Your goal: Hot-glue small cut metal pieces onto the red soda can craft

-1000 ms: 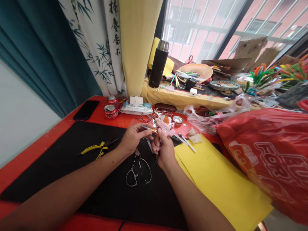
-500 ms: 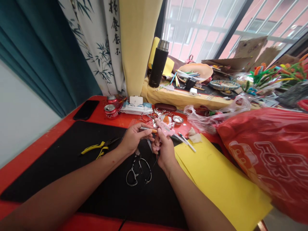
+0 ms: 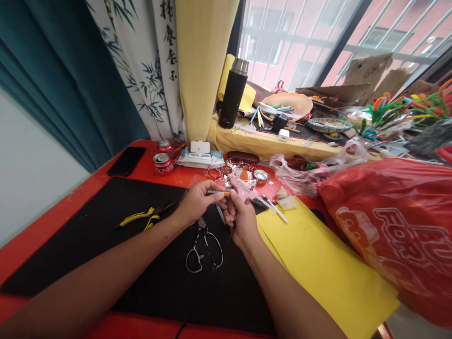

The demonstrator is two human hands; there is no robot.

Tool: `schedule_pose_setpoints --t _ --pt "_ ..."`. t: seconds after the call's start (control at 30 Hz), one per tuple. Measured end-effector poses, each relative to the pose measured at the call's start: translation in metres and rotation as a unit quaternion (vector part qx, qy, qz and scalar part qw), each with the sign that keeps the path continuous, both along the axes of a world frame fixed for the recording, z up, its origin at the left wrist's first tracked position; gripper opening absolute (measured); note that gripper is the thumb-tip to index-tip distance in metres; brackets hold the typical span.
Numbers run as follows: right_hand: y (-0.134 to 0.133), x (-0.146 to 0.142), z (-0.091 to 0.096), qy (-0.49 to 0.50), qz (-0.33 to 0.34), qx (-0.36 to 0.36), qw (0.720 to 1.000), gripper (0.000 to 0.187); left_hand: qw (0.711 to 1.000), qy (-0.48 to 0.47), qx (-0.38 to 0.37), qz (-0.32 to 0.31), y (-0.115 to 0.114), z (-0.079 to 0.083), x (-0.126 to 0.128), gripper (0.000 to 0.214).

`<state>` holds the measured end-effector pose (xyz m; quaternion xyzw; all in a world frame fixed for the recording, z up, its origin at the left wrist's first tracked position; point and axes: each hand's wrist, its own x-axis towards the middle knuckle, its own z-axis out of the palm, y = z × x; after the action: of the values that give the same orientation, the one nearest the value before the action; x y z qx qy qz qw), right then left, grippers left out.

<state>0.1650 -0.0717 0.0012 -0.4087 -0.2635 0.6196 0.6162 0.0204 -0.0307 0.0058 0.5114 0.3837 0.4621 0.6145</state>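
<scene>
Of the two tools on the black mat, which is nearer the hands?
The scissors with dark loop handles, below the left hand and right hand; the yellow-handled pliers lie farther left.

The worktop (image 3: 52,226) is bright red, and on it lies a black mat (image 3: 158,292). The pliers (image 3: 136,217) have yellow handles, the glue gun (image 3: 242,188) is pink, and the paper sheet (image 3: 328,273) is yellow. The plastic bag (image 3: 388,221) is red with white letters. One curtain (image 3: 70,80) is dark teal; the patterned curtain (image 3: 141,61) is white with green bamboo leaves and black characters.
</scene>
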Motion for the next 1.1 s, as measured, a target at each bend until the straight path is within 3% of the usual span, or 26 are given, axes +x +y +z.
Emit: schedule_pose_setpoints --t 0.13,0.5,0.7,0.83,1.1 --pt "0.000 0.001 -0.001 -0.001 0.002 -0.006 1.000 0.058 0.999 0.034 0.025 -0.022 0.002 0.000 -0.002 0.039" --pt "0.001 0.002 -0.001 0.007 -0.002 -0.005 1.000 0.059 0.976 0.174 0.130 0.025 -0.006 -0.003 0.000 0.018" --pt "0.003 0.002 -0.003 0.000 -0.002 -0.007 1.000 0.061 0.920 0.334 0.203 0.023 -0.011 0.000 -0.002 0.011" --pt "0.002 0.002 -0.002 0.000 -0.002 -0.003 1.000 0.064 0.891 0.383 0.242 0.016 -0.014 0.004 0.000 0.017" --pt "-0.001 0.001 0.000 0.007 0.028 0.009 1.000 0.073 0.916 0.324 0.234 0.033 -0.015 0.005 0.002 0.021"
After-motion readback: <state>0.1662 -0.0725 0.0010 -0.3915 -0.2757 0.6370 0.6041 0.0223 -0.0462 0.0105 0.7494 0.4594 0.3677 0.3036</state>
